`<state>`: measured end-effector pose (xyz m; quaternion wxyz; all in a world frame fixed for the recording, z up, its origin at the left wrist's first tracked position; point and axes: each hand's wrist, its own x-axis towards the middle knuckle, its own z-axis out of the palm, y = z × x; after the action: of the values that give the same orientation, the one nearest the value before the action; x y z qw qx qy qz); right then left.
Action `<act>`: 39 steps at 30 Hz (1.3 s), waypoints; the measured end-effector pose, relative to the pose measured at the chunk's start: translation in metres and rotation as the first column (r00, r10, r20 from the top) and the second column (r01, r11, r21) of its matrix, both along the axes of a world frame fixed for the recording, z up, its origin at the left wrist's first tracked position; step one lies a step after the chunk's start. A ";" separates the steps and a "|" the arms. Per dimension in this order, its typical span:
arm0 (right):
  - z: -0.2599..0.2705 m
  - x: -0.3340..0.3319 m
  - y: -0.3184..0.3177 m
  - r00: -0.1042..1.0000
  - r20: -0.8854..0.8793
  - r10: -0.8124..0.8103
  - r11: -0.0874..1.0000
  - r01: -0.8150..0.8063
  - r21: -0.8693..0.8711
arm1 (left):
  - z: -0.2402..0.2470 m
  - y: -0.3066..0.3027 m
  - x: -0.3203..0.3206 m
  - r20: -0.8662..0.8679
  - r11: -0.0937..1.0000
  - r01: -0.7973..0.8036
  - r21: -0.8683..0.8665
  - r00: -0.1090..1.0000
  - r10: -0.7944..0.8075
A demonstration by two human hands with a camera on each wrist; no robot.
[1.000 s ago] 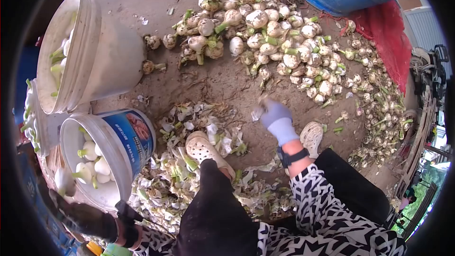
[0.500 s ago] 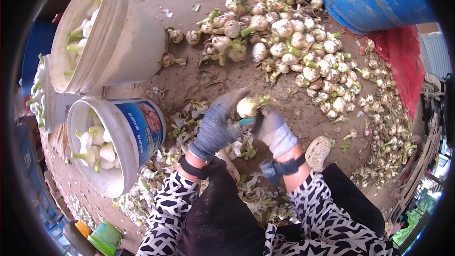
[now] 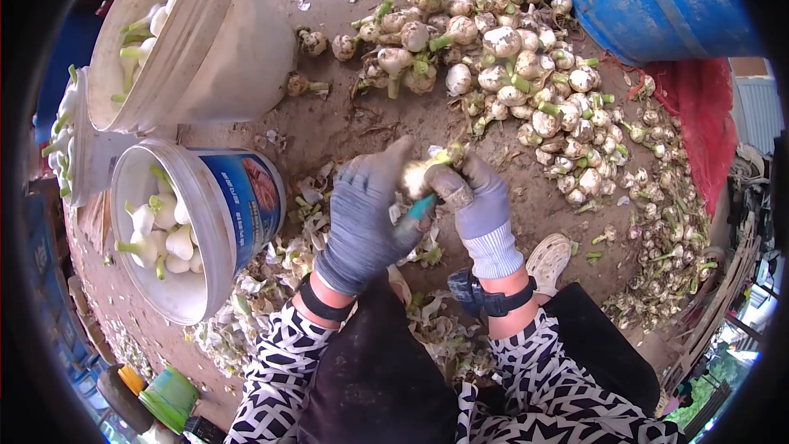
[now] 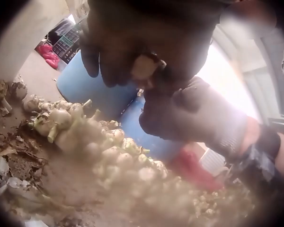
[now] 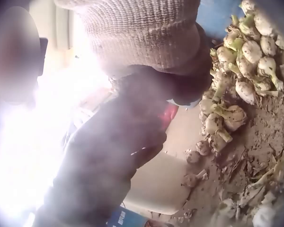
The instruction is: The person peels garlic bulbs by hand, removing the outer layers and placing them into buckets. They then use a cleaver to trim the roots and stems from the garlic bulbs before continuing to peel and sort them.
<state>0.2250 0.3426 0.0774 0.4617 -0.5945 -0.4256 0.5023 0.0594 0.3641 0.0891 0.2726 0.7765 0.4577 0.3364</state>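
Both hands wear grey knit gloves and meet in front of the knees. The left hand (image 3: 362,214) grips a garlic bulb (image 3: 416,176), its white side facing up between fingers and thumb. At the bulb's green stem, the right hand (image 3: 481,201) pinches with curled fingers and thumb. A small teal piece (image 3: 422,206) shows between the left thumb and the right hand; its kind is hidden. From the left wrist view, the right hand (image 4: 194,113) is close against the left. The right wrist view shows the left glove (image 5: 104,146) dark and blurred below the right cuff (image 5: 142,38).
A heap of dirty garlic bulbs (image 3: 501,74) lies ahead. At left, a labelled bucket (image 3: 212,238) holds peeled white bulbs, beside a larger white bucket (image 3: 246,49). Peelings (image 3: 279,279) litter the ground near the feet. A blue barrel (image 3: 657,8) and red sack (image 3: 707,131) stand far right.
The left hand has come from beside the labelled bucket to the middle, where it now holds a garlic bulb with the right hand. White bulb surface shows more than half a second ago.
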 end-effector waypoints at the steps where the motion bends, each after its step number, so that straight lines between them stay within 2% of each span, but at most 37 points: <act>1: -0.006 0.002 -0.003 1.000 -0.020 0.012 1.000 -0.011 0.026 | -0.004 0.002 -0.004 0.086 0.999 0.037 -0.035 0.996 -0.034; 2: 0.012 -0.005 0.000 0.995 -0.101 0.003 0.999 0.000 0.035 | -0.006 0.005 -0.010 0.119 0.995 0.095 0.008 0.988 -0.095; 3: 0.011 -0.004 0.000 0.995 -0.104 0.004 1.000 -0.001 0.030 | -0.005 0.002 -0.011 0.117 0.996 0.094 0.004 0.989 -0.093; 4: 0.010 0.000 0.000 0.985 -0.170 0.037 0.999 -0.039 -0.013 | 0.000 -0.002 -0.011 0.432 0.919 0.173 -0.354 0.902 -0.003; 5: 0.011 0.000 0.000 0.969 -0.237 0.067 0.995 -0.082 -0.053 | 0.004 -0.004 -0.012 0.647 0.713 0.342 -0.612 0.736 0.201; 6: 0.015 -0.002 0.001 0.959 -0.277 0.054 0.996 -0.073 -0.057 | 0.004 0.000 -0.021 0.686 0.595 0.471 -0.651 0.702 0.193; 7: 0.018 -0.001 0.004 0.958 -0.281 0.059 0.996 -0.077 -0.054 | -0.005 -0.006 -0.016 0.732 0.593 0.474 -0.651 0.599 0.324; 9: 0.019 0.005 0.010 0.817 -0.567 0.105 0.934 -0.276 -0.225 | -0.002 0.000 -0.022 0.715 0.323 0.640 -0.697 0.585 0.382; 10: 0.018 0.001 0.011 0.756 -0.648 0.088 0.937 -0.283 -0.203 | -0.003 0.002 -0.024 0.713 0.324 0.638 -0.699 0.587 0.383; 11: 0.013 0.000 0.010 0.755 -0.650 0.088 0.937 -0.285 -0.204 | -0.005 0.003 -0.025 0.699 0.310 0.630 -0.712 0.588 0.407; 12: 0.006 0.000 0.009 0.718 -0.696 0.016 0.935 -0.256 -0.243 | -0.007 0.004 -0.025 0.683 0.295 0.623 -0.724 0.590 0.431; 13: 0.000 -0.001 0.009 0.676 -0.735 -0.057 0.931 -0.229 -0.283 | -0.008 0.003 -0.026 0.683 0.296 0.622 -0.725 0.590 0.430; 14: -0.004 -0.005 0.005 0.615 -0.766 -0.188 0.928 -0.144 -0.344 | -0.008 0.004 -0.025 0.676 0.451 0.514 -0.730 0.644 0.360; 15: -0.010 -0.009 0.006 0.615 -0.766 -0.187 0.929 -0.143 -0.342 | -0.006 0.005 -0.024 0.653 0.596 0.399 -0.697 0.698 0.296; 16: -0.017 -0.013 0.006 0.814 -0.577 -0.067 0.979 -0.057 -0.194 | -0.001 0.006 -0.028 0.643 0.584 0.415 -0.698 0.723 0.254; 17: -0.020 -0.015 0.006 0.948 -0.319 0.009 1.000 -0.018 -0.025 | 0.002 0.007 -0.027 0.643 0.582 0.417 -0.698 0.722 0.255; 18: -0.007 -0.016 0.009 0.987 0.158 0.030 0.947 -0.079 0.311 | 0.003 0.009 -0.026 0.609 0.623 0.374 -0.687 0.765 0.212; 19: 0.006 -0.018 0.011 0.987 0.157 0.029 0.949 -0.077 0.307 | 0.003 0.009 -0.026 0.567 0.665 0.330 -0.669 0.806 0.171; 20: 0.017 -0.021 0.013 0.990 -0.110 0.093 0.996 -0.092 0.010 | -0.004 0.007 -0.025 0.620 0.766 0.305 -0.565 0.770 0.151; 21: 0.022 -0.022 0.014 0.924 -0.376 0.069 0.945 -0.181 -0.272 | -0.008 0.007 -0.028 0.619 0.767 0.304 -0.566 0.771 0.151; 23: 0.019 -0.023 0.015 0.918 -0.396 0.035 0.953 -0.150 -0.263 | -0.012 0.009 -0.036 0.690 0.679 0.439 -0.589 0.710 0.140; 24: 0.020 -0.024 0.015 0.914 -0.406 0.023 0.955 -0.140 -0.261 | -0.012 0.007 -0.033 0.689 0.680 0.436 -0.590 0.711 0.142; 26: 0.018 -0.026 0.013 0.910 -0.413 0.010 0.955 -0.131 -0.265 | -0.010 0.000 -0.022 0.709 0.678 0.371 -0.635 0.628 0.321; 28: 0.014 -0.034 0.011 0.970 -0.243 -0.024 0.992 -0.008 -0.129 | -0.005 -0.001 -0.016 0.691 0.640 0.360 -0.679 0.610 0.389; 29: 0.017 -0.036 0.012 0.970 -0.243 -0.025 0.991 -0.009 -0.136 | -0.003 0.000 -0.013 0.668 0.602 0.352 -0.717 0.593 0.449; 30: 0.021 -0.038 0.012 0.931 -0.359 -0.071 0.984 0.005 -0.180 | -0.004 0.001 -0.010 0.643 0.653 0.288 -0.701 0.651 0.404; 31: 0.025 -0.040 0.012 0.876 -0.466 -0.122 0.973 0.014 -0.230 | -0.002 0.001 -0.007 0.674 0.555 0.389 -0.735 0.507 0.537; 32: 0.025 -0.042 0.013 0.871 -0.471 -0.141 0.976 0.043 -0.214 | -0.008 0.002 -0.008 0.678 0.571 0.378 -0.729 0.515 0.524; 33: 0.036 -0.039 0.016 0.890 -0.437 -0.133 0.962 0.009 -0.274 | -0.014 0.004 -0.008 0.678 0.581 0.368 -0.726 0.523 0.516; 34: 0.025 -0.037 0.014 0.896 -0.430 -0.113 0.970 0.006 -0.243 | -0.019 0.004 -0.008 0.645 0.551 0.348 -0.758 0.521 0.559; 35: 0.014 -0.036 0.012 0.902 -0.421 -0.093 0.977 0.002 -0.211 | -0.015 0.005 -0.017 0.674 0.537 0.411 -0.736 0.514 0.531; 36: 0.010 -0.036 0.008 0.913 -0.398 -0.092 0.971 -0.007 -0.240 | -0.040 0.006 -0.024 0.572 0.687 0.181 -0.703 0.718 0.396; 37: 0.009 -0.037 0.003 0.913 -0.396 -0.097 0.966 -0.010 -0.260 | -0.064 0.003 -0.029 0.385 0.824 -0.017 -0.567 0.879 0.283; 38: 0.008 -0.038 0.001 0.898 -0.435 -0.062 0.971 -0.047 -0.235 | -0.070 0.002 -0.034 0.383 0.820 -0.018 -0.572 0.878 0.286; 39: 0.009 -0.039 0.003 0.881 -0.473 -0.022 0.976 -0.083 -0.199 | -0.074 0.005 -0.039 0.245 0.921 -0.077 -0.383 0.952 0.182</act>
<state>0.1865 0.3453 0.0859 0.4770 -0.4933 -0.2531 0.6819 0.0204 0.3686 0.0154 0.4517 0.6246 0.5209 0.3668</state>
